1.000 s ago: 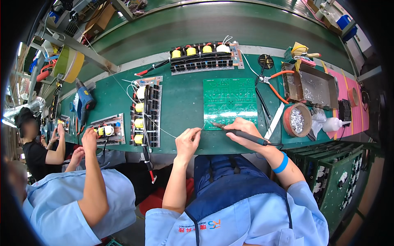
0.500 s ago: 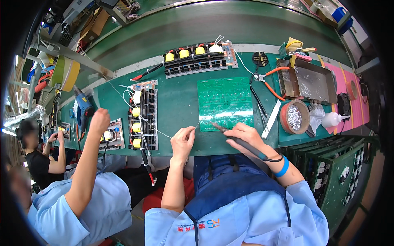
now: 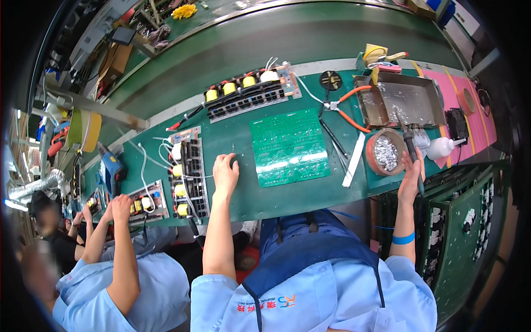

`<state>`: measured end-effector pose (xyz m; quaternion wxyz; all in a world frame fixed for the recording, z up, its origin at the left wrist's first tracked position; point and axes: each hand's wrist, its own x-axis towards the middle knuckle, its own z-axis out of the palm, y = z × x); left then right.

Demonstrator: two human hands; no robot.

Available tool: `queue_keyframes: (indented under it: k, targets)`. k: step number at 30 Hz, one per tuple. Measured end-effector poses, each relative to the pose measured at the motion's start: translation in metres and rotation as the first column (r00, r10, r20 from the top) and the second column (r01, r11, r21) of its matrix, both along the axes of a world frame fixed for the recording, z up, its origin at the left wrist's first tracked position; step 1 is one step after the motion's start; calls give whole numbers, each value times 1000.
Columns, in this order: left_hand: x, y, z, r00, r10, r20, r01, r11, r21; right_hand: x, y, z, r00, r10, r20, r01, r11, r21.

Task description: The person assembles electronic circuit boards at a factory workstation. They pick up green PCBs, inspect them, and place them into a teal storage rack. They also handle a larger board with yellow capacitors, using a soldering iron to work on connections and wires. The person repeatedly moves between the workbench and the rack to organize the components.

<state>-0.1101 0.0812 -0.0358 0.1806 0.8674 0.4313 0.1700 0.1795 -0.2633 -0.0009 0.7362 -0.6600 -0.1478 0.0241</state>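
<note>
Found the iron (image 3: 410, 144) gripped in the right hand (image 3: 410, 180), at right of frame. Noted its long axis as near upright in the picture, leaning slightly, with tip upward over the metal tray (image 3: 420, 95) and tail toward the lower edge. Located the green board (image 3: 289, 148) flat on the bench (image 3: 232, 130) at centre frame, well apart from the iron and to its left, with the bowl (image 3: 371, 155) between. Assessed the left hand (image 3: 225, 174) as much the nearer to the board: near its left edge, apart from it. Observed left fingertips drawn close together; cannot tell of anything thin pinched there, despite a wire (image 3: 206, 177) reaching toward the wrist side. Also recorded pliers (image 3: 352, 122) and a white strip (image 3: 354, 160) right of the board, plus one module (image 3: 249, 94) above and another module (image 3: 191, 174) at left.
</note>
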Motion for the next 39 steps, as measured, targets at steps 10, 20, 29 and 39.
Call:
queue_keyframes:
  k: [10,20,29,39]
  targets:
    - [26,-42,12,995,5,95,8,991,-136,38,-12,-27,949,-135,-286,206,950,235]
    - [60,-22,-52,988,76,134,-4,884,-467,126,-41,-83,920,-41,-391,222,876,429]
    - [49,-31,-49,835,401,378,95,570,-816,146,4,-59,529,258,-808,472,702,533]
    - [33,-49,24,761,213,613,272,753,-599,63,46,-79,632,578,-516,-410,815,410]
